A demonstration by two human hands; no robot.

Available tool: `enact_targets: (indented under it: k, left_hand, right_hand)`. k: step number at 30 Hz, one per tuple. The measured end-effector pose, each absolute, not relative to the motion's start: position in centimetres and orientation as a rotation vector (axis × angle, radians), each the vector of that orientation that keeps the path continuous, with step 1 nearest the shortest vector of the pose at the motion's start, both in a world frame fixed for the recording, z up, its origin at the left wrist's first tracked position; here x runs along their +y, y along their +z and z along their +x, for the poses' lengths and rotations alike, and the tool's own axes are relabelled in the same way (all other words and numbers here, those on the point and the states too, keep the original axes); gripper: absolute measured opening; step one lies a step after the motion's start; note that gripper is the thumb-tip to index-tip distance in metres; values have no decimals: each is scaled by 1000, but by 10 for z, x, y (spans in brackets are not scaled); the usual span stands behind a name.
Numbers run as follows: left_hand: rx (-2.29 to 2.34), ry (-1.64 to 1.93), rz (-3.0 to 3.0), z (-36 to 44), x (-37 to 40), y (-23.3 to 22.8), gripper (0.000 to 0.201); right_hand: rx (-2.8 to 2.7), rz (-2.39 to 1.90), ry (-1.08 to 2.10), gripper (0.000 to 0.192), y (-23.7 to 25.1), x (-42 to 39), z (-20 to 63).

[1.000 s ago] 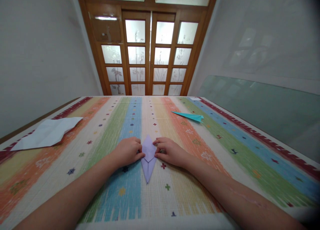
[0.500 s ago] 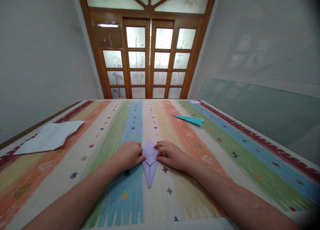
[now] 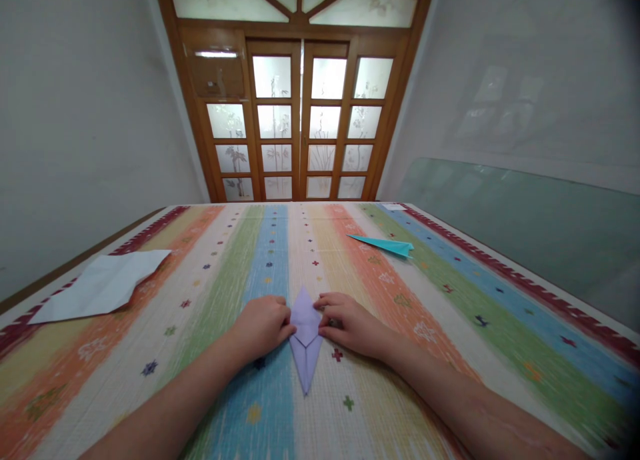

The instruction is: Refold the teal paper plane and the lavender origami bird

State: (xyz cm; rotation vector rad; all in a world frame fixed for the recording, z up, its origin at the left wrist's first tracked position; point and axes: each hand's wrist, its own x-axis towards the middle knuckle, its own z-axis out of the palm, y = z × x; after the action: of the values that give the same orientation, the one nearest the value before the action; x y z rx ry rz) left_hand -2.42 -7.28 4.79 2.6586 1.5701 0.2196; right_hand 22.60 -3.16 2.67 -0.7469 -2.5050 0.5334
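Observation:
A lavender folded paper (image 3: 305,333), shaped like a long diamond with a V-shaped flap across its middle, lies flat in front of me. My left hand (image 3: 265,323) is closed at its left edge, fingers curled and thumb tip on the paper. On the opposite edge, my right hand (image 3: 347,321) grips the paper between bent fingers and thumb. The paper's pointed ends extend away from me and toward me between the hands.
A striped tablecloth (image 3: 200,340) covers the table. White creased paper (image 3: 100,287) rests at the left, and a turquoise folded paper dart (image 3: 385,245) lies farther back on the right. Wooden glazed doors (image 3: 300,120) stand beyond the table, with walls on both sides.
The camera view has tilted slightly, so the table and everything on it appear a little lower. Both hands stay at the lavender paper's edges, with no clear change in its folds.

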Motion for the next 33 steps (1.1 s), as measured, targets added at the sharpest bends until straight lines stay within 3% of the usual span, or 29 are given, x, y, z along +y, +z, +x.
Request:
enact_targets:
  k: [33]
  left_hand:
    - [1549,272,2594,-24,-71,46,22]
  right_hand:
    - [-2462,-789,602,6,27,-33,223]
